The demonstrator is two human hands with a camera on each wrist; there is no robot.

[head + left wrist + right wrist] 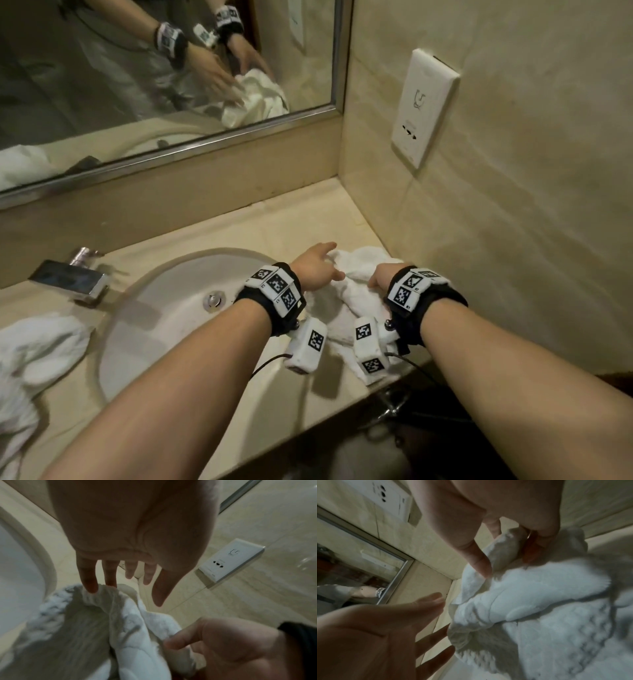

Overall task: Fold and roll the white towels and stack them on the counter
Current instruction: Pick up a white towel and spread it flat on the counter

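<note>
A crumpled white towel [356, 291] [120, 635] [530, 601] lies on the beige counter [267, 219] in the corner to the right of the sink. My left hand [317, 265] [120, 580] hovers over its left side with fingers straight and spread, two fingertips touching the cloth. My right hand [376, 279] [505, 555] pinches a fold of the towel between thumb and fingers at its right side. A second white towel [37, 356] lies bunched on the counter left of the sink.
The round white sink [164, 318] with its drain [214, 300] sits left of my hands, a chrome tap [68, 279] behind it. A mirror [164, 75] spans the back wall. A white socket plate [423, 106] is on the right wall, close to the towel.
</note>
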